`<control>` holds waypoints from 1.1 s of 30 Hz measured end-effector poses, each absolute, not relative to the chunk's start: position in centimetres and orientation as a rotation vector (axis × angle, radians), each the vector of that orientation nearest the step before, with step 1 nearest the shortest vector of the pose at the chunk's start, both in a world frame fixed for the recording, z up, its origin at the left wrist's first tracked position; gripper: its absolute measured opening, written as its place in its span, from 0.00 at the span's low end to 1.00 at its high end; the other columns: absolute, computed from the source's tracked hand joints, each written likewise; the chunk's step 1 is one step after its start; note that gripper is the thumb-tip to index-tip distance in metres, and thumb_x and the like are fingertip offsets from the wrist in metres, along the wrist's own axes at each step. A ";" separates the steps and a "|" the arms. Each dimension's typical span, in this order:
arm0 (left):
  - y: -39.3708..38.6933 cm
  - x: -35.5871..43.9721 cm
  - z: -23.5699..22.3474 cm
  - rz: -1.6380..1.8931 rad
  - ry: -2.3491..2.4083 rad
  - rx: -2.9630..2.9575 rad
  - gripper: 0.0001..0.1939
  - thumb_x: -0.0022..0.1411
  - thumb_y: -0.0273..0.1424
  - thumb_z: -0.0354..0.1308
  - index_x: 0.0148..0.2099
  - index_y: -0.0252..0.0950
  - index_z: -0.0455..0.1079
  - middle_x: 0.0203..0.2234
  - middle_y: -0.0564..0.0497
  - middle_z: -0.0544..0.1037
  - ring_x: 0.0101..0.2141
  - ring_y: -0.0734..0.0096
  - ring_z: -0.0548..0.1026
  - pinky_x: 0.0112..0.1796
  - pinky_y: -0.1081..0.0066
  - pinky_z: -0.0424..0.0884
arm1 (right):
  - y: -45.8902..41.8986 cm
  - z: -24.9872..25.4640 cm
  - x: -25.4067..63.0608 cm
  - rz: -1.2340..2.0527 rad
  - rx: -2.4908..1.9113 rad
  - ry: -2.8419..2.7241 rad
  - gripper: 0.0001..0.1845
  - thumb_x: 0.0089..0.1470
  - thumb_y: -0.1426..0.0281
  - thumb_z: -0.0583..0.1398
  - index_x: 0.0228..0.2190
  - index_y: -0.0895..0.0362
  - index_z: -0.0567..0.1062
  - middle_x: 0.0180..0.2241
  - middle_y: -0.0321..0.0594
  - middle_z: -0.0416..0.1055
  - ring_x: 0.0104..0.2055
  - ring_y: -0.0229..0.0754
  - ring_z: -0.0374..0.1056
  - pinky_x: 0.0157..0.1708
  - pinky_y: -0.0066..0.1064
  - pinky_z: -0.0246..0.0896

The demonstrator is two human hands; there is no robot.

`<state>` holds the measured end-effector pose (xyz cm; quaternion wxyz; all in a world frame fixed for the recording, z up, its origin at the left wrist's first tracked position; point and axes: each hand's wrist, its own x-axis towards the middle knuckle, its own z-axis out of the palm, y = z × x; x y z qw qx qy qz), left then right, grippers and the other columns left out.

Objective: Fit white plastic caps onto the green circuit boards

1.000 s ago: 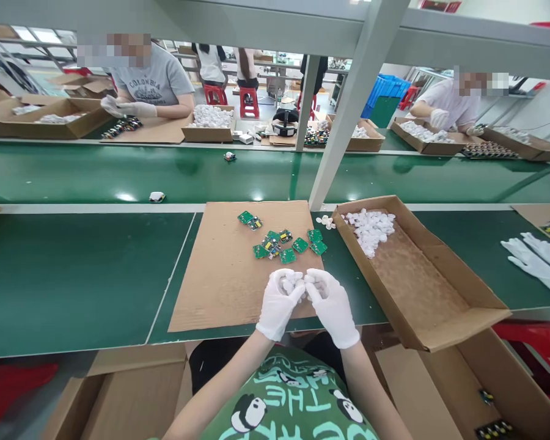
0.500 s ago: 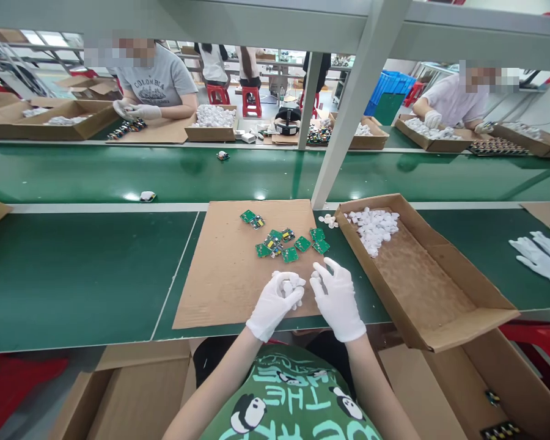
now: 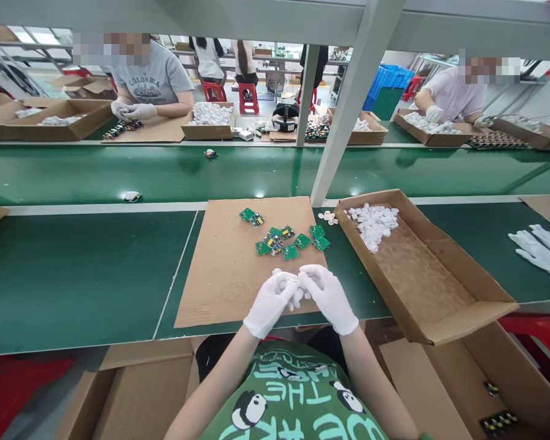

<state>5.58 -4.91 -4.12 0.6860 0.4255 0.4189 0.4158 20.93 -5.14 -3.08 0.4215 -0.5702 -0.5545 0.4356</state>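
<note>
Both my hands wear white gloves and meet above the near edge of a cardboard sheet (image 3: 201, 293). My left hand (image 3: 266, 304) is closed around a small white plastic part, which the fingers mostly cover. Against it, my right hand (image 3: 332, 300) is closed too, thumb and fingertips pinched together; white glove on white part hides what they grip. Just beyond the fingers, several small green circuit boards (image 3: 290, 252) lie scattered on the cardboard, some showing yellow and black components.
Right of the sheet, a shallow cardboard box (image 3: 444, 275) holds a heap of white plastic parts (image 3: 373, 223). Small pale discs (image 3: 329, 217) lie beside it. Spare white gloves (image 3: 538, 250) rest far right. Across the green conveyor (image 3: 174, 174), co-workers sit; a slanted metal post (image 3: 343, 116) stands ahead.
My right hand has moved left and its fingers have closed in against the left hand. The items on the conveyor have shifted slightly left in view.
</note>
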 end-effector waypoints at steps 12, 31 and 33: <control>-5.1 4.5 -3.9 0.996 0.887 0.747 0.20 0.56 0.46 0.64 0.39 0.33 0.71 0.23 0.54 0.70 0.25 0.74 0.72 0.25 0.75 0.65 | -4.2 -4.3 20.9 0.794 -1.593 -1.416 0.12 0.55 0.61 0.61 0.39 0.54 0.75 0.34 0.42 0.78 0.34 0.44 0.74 0.40 0.38 0.71; -6.3 2.6 -3.0 0.727 1.185 1.633 0.26 0.62 0.26 0.54 0.62 0.36 0.61 0.34 0.49 0.82 0.31 0.68 0.76 0.40 0.66 0.69 | -5.6 -1.0 20.4 1.219 -1.372 -1.749 0.04 0.56 0.67 0.61 0.34 0.51 0.77 0.29 0.31 0.73 0.30 0.37 0.67 0.54 0.43 0.59; -6.4 2.6 -2.7 0.729 1.152 1.630 0.24 0.61 0.26 0.54 0.60 0.37 0.62 0.32 0.51 0.81 0.31 0.68 0.76 0.40 0.66 0.69 | -5.6 -0.9 20.6 1.300 -1.353 -1.706 0.03 0.56 0.68 0.60 0.33 0.53 0.75 0.28 0.31 0.74 0.28 0.36 0.68 0.47 0.39 0.64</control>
